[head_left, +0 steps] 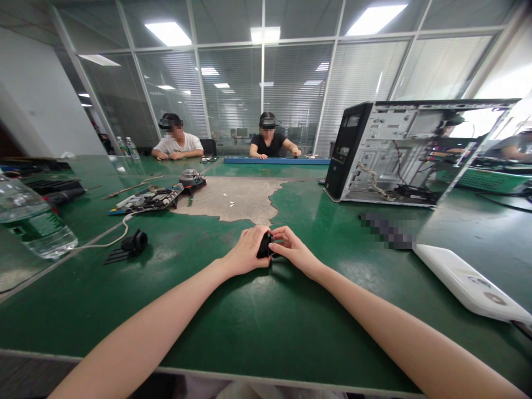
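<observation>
Over the green table, a small black object [264, 247] with a boxy shape is held between my two hands. My left hand [246, 249] wraps round it from the left, thumb below and fingers over the top. From the right, my right hand [293, 250] pinches at its edge with thumb and fingertips. Most of the object is covered by my fingers, so its kind cannot be made out. Left of my hands, a black part with a round end and flat prongs [132, 244] lies on the table.
An open computer case [351, 152] stands at the right, with a white device [469, 280] in front. A circuit board [147, 199] lies at the left, beyond a water bottle [35, 221]. Two people sit across the green table [249, 332]; a blue bar [276, 161] lies before one.
</observation>
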{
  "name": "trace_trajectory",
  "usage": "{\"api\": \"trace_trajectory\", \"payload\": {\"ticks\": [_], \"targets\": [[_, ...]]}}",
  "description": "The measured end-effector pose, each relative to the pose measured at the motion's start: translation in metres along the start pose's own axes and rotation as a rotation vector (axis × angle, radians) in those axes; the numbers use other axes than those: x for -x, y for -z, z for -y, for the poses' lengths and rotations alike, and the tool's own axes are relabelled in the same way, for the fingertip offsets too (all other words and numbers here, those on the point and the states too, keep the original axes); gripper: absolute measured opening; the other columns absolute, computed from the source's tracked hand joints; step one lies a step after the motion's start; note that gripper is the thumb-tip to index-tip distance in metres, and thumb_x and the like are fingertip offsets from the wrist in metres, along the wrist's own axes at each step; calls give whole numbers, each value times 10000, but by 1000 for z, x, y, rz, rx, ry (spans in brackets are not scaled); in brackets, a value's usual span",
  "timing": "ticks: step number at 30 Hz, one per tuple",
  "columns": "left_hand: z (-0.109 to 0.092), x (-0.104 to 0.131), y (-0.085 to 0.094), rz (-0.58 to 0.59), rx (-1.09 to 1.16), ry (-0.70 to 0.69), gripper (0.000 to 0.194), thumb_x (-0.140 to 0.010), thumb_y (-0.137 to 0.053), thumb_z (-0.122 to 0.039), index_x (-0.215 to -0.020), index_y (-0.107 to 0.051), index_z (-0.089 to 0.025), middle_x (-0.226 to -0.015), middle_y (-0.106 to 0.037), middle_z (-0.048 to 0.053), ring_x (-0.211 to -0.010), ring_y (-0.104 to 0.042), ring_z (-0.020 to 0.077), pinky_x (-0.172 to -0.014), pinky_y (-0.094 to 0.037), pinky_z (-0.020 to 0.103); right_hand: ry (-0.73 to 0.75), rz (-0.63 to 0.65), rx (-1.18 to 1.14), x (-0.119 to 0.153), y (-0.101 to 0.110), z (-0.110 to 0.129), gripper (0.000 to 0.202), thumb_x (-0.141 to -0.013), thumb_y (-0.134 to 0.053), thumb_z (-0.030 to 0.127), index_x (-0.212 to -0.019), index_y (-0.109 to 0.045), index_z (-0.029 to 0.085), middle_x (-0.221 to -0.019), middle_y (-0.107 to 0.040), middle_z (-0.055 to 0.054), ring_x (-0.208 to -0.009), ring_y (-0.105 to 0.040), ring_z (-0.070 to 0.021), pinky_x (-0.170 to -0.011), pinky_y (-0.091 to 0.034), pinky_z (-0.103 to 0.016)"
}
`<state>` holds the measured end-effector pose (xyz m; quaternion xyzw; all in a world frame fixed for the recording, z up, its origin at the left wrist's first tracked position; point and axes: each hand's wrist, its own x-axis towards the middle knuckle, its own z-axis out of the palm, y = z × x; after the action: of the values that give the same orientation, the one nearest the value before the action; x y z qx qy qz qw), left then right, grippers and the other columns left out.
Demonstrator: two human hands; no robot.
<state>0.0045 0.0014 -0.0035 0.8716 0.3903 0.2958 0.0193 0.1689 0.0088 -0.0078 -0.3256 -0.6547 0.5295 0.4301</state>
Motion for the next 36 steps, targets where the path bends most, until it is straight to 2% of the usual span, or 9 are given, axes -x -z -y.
{"api": "trace_trajectory", "payload": {"ticks": [5, 10, 14, 18, 23, 29, 36], "targets": [[1, 0, 0, 4, -3, -8, 541, -640, -566, -277, -1109, -307, -200, -1027, -458, 56, -966, -440, 215, -863, -311, 379, -14, 13, 38, -1, 3, -2, 292, -675, -601, 264, -933, -478, 200, -932, -530, -19, -827, -548, -131, -799, -417, -325], [1, 0, -1, -3, 0, -4, 528, -636, -562, -272, -1097, -314, -206, -1021, -454, 48, -956, -443, 210, -857, -314, 375, 18, 67, -42, 1, 3, 1, 320, -631, -646, 230, -884, -451, 221, -898, -537, 7, -829, -551, -130, -778, -430, -311], [1, 0, -1, -6, -2, -9, 528, -633, -563, -270, -1094, -314, -200, -1024, -453, 50, -957, -442, 209, -858, -313, 372, 31, 32, -39, 2, 1, 4, 224, -676, -605, 278, -832, -460, 210, -875, -542, 6, -810, -544, -125, -782, -423, -311], [0, 0, -1, -2, -6, -6, 537, -633, -568, -273, -1100, -314, -193, -1028, -454, 56, -957, -440, 213, -853, -317, 371, 12, 14, -23, 0, 1, 1, 259, -679, -601, 291, -882, -462, 208, -867, -532, 5, -788, -541, -118, -767, -426, -308], [1, 0, 0, 11, -8, -9, 543, -641, -566, -287, -1112, -311, -193, -1029, -458, 59, -966, -436, 217, -855, -314, 377, -20, -5, 39, -1, 3, -4, 283, -691, -582, 268, -942, -475, 195, -945, -525, -24, -855, -533, -134, -809, -407, -322], [1, 0, -1, -5, -5, -9, 538, -623, -567, -254, -1098, -320, -197, -1025, -458, 54, -960, -442, 215, -858, -310, 382, 14, 73, -45, 1, 3, 1, 349, -616, -640, 177, -900, -442, 222, -881, -529, 12, -839, -546, -131, -788, -414, -305], [2, 0, -1, -1, -7, -12, 537, -624, -567, -260, -1095, -318, -192, -1028, -457, 58, -969, -440, 217, -857, -315, 381, 34, 27, -16, 1, 1, 1, 234, -686, -589, 272, -866, -453, 212, -872, -537, 6, -832, -538, -126, -801, -410, -316]]}}
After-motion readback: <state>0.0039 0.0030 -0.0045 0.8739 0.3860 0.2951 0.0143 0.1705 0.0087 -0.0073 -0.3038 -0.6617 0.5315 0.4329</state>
